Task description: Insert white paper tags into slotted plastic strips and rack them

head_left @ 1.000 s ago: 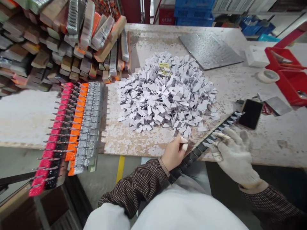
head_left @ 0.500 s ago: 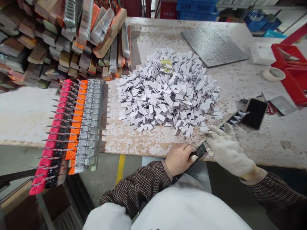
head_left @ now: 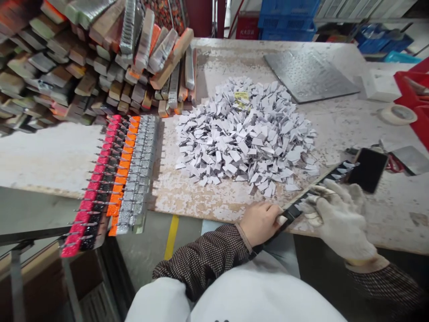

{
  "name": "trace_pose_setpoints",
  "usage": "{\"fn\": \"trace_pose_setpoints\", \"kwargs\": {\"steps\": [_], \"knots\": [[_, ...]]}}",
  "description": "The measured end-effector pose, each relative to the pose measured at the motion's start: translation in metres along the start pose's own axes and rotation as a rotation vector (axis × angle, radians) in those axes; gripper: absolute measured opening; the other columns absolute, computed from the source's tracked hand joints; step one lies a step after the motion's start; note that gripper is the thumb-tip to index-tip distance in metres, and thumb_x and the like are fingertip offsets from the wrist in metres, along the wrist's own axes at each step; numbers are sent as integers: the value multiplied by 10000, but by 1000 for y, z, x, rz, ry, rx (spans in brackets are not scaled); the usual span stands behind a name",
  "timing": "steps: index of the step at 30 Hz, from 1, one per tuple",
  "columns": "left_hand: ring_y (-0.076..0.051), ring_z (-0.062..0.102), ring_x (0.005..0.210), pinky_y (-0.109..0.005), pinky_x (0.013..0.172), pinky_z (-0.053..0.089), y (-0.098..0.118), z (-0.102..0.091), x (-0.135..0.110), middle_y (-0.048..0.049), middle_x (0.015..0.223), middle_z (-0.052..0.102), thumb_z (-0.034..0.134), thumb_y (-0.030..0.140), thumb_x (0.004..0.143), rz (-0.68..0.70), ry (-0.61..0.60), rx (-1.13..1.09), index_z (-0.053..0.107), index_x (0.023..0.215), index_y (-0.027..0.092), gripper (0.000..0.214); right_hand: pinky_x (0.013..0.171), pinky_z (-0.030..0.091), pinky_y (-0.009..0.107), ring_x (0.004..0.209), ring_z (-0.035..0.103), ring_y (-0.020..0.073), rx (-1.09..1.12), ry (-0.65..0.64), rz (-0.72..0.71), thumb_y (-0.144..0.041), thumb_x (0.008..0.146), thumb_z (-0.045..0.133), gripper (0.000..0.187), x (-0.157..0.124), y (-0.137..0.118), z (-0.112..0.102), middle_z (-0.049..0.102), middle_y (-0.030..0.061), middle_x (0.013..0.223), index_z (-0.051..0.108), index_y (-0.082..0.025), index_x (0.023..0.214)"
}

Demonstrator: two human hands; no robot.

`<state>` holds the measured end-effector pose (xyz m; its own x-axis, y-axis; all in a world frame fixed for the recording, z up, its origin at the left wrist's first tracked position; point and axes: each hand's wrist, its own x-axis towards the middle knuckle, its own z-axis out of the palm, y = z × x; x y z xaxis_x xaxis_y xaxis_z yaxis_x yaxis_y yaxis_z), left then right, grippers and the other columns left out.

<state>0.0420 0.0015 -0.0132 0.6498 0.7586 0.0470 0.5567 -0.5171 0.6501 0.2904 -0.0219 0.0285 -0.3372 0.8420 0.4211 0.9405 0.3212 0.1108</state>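
A long dark strip [head_left: 292, 212] lies slantwise over the table's front edge, its lower end coming toward my body. My bare left hand [head_left: 259, 222] grips its lower part, thumb on top. My right hand [head_left: 345, 221], in a whitish work glove, is bent over the strip further up. Its fingers are drawn together at the strip, and whatever is between them is hidden. Small white pieces [head_left: 346, 167] stand in a row on the strip's far end, beyond the glove. A large heap of white tag-like pieces [head_left: 241, 138] with a yellow label [head_left: 241, 98] lies behind my hands.
Bars with pink [head_left: 97, 188], orange [head_left: 124, 165] and silver [head_left: 139, 165] pieces stand at the left, thin pins sticking out. Behind them is a stack of coated bars [head_left: 100, 67]. At the right lie a phone [head_left: 367, 170], a tape roll [head_left: 398, 114] and a metal plate [head_left: 310, 74].
My gloved right hand has moved up along the strip, away from my left hand, which keeps its grip. The whole view has shifted slightly.
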Motion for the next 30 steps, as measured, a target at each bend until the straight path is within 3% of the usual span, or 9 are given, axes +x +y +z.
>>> {"fn": "trace_pose_setpoints", "kwargs": {"steps": [5, 12, 18, 21, 24, 27, 30], "knots": [[-329, 691, 1175, -446, 1009, 548, -6, -25, 24, -162, 1232, 747, 585, 218, 1113, -94, 126, 299, 687, 1216, 148, 161, 1334, 343, 750, 1414, 671, 459, 45, 48, 102, -344, 1033, 709, 134, -15, 3, -4, 794, 168, 1254, 665, -251, 947], [-295, 744, 1076, -417, 998, 559, -6, -30, 48, -185, 1184, 739, 538, 103, 1080, -152, 4, 349, 690, 1185, 123, 186, 1339, 399, 692, 1390, 706, 423, 44, 159, 152, -312, 997, 763, 146, -34, 1, -8, 811, 134, 1216, 637, -263, 942], [-290, 760, 1072, -401, 962, 605, -19, -35, 37, -149, 1226, 769, 572, 56, 1000, -289, 85, 76, 689, 1234, 173, 287, 1325, 439, 648, 1355, 733, 401, 67, 184, 164, -288, 991, 780, 183, -34, 1, -12, 815, 112, 1197, 606, -268, 938], [-249, 770, 1062, -356, 956, 616, -16, -33, 24, -101, 1191, 801, 578, 94, 1003, -229, 139, -230, 693, 1246, 197, 288, 1334, 412, 673, 1434, 677, 415, 126, 153, 135, -328, 1003, 778, 156, -25, -12, -12, 795, 129, 1265, 644, -254, 1030], [-225, 772, 986, -326, 892, 619, -2, -27, 12, -77, 1108, 818, 645, 174, 994, -132, 92, -580, 716, 1234, 200, 252, 1321, 411, 700, 1495, 619, 410, 249, 110, 113, -366, 1040, 722, 197, -17, -29, -13, 758, 153, 1366, 673, -239, 1182], [-217, 766, 949, -312, 847, 609, 11, -22, 7, -75, 1067, 816, 688, 223, 988, -94, 18, -747, 732, 1216, 199, 234, 1277, 474, 660, 1493, 618, 372, 361, 98, 79, -269, 1056, 675, 38, -14, -38, -13, 765, 120, 1342, 669, -254, 1091], [-223, 774, 969, -324, 875, 618, 13, -18, 7, -82, 1080, 816, 690, 264, 1004, -98, 11, -829, 715, 1252, 197, 258, 1239, 522, 600, 1460, 644, 352, 353, 118, 58, -215, 1041, 685, 81, -16, -38, -14, 787, 101, 1253, 640, -252, 985]]}}
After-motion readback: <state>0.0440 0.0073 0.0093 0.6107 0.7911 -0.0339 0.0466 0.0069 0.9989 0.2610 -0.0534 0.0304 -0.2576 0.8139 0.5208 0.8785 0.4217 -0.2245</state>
